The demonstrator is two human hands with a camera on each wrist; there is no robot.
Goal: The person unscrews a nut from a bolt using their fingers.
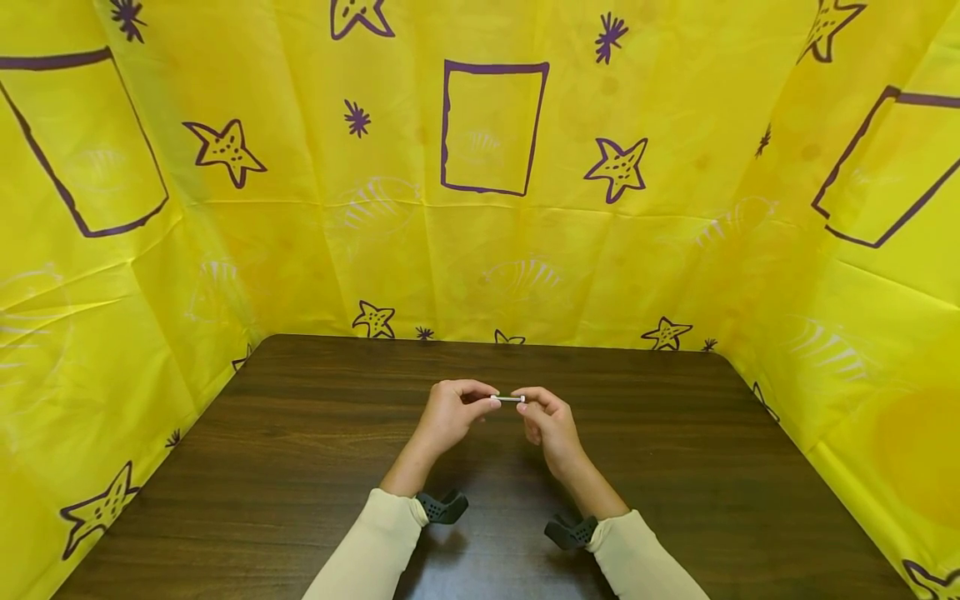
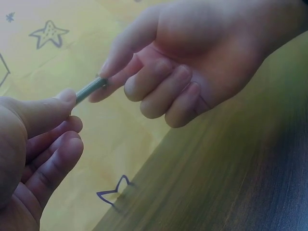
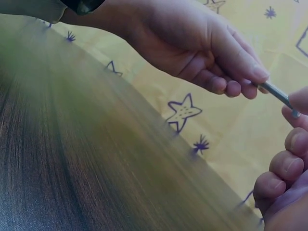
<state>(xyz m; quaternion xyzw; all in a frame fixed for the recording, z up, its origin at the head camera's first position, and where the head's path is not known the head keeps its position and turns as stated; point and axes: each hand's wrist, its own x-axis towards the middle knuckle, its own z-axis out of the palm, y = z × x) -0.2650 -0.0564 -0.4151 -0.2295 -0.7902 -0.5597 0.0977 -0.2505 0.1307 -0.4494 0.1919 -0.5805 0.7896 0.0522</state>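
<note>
A slim silver bolt (image 1: 510, 398) is held level between the two hands, above the table. My left hand (image 1: 448, 414) pinches its left end between thumb and fingertips. The thumb and index finger of my right hand (image 1: 555, 425) pinch the right end, and its other fingers are curled in. Threads show along the shank of the bolt (image 2: 91, 89) in the left wrist view. The right wrist view shows the bolt's small head (image 3: 295, 114) at the right fingertips. The left tip is hidden by the left thumb and fingers.
A dark wood-grain table (image 1: 300, 467) lies under both hands. Yellow cloth (image 1: 300, 250) with purple stars and outlines hangs behind it and on both sides. Each wrist wears a black band, the left band (image 1: 444, 507) and the right band (image 1: 570, 531).
</note>
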